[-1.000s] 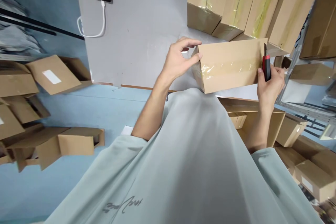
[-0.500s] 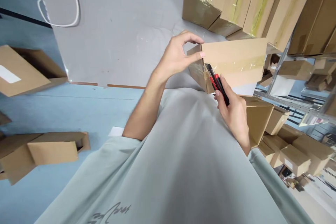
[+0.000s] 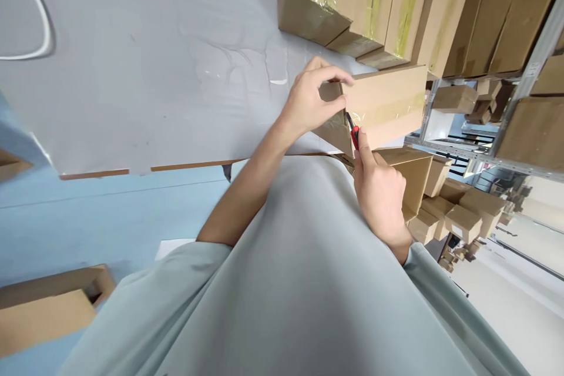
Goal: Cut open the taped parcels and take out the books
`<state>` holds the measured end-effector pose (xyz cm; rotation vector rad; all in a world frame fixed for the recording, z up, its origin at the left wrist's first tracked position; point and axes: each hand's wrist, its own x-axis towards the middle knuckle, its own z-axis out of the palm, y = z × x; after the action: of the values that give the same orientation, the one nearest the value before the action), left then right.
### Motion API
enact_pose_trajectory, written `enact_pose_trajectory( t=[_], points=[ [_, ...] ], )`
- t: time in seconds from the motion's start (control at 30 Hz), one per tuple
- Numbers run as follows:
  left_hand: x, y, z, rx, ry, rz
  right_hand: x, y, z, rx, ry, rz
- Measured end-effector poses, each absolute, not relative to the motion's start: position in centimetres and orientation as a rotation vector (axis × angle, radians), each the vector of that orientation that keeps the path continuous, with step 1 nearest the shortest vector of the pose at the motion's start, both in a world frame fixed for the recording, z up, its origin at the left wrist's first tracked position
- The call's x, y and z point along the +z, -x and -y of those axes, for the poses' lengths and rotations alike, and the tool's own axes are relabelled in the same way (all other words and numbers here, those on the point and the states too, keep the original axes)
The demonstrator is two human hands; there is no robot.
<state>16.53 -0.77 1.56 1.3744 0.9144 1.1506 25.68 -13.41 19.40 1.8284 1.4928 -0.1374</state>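
The box (image 3: 392, 103) lies at the tabletop's (image 3: 132, 106) near right edge. Left hand (image 3: 314, 97): fingers parted, at the box's left end. Right hand (image 3: 381, 187): fingers grip the knife (image 3: 355, 136). Caution: a blade slip could cut the left thumb nearby.

- Bright, diffuse lighting is recorded.
- Glints are noted on tape (image 3: 399, 109) across the carton (image 3: 383, 87), at two o'clock.
- Soft shading is seen on the shirt (image 3: 308, 270), at six.
- Margins are stretched; the cable (image 3: 43, 14), at ten, is blurred.

Left grip (image 3: 314, 95) arched, right grip (image 3: 379, 189) clenched
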Motion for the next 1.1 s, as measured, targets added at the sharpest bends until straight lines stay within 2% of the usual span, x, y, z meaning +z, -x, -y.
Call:
enact_pose_trajectory(
  t=[0.37, 1.1],
  points=[
    [1.1, -16.8, 0.5, 1.103, -1.287, -0.863, 22.5, -22.9, 10.3, -0.145, -1.636, -1.321],
    [1.3, -17.4, 1.8, 1.080, -1.295, -1.006, 21.7, -27.9, 11.3, -0.366, -1.709, -1.539]
  ],
)
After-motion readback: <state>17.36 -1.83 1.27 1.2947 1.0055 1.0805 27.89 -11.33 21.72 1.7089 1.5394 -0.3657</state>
